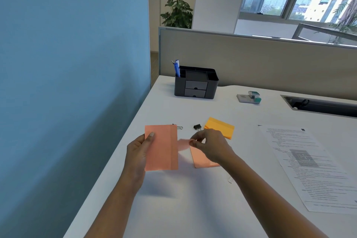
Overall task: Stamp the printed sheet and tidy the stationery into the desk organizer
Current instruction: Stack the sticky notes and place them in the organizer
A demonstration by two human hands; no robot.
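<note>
Head view: at a white desk, a person's left hand grips a pink note pad upright by its edge, thumb on the face. The right hand pinches a blurred pink sheet just beside it, above a second pink pad lying flat. The desk organizer stands well back; the printed sheet lies to the right, the stamp beyond it. Likely best — square the loose sheet flush on a pad, stack both, then carry them together.
</note>
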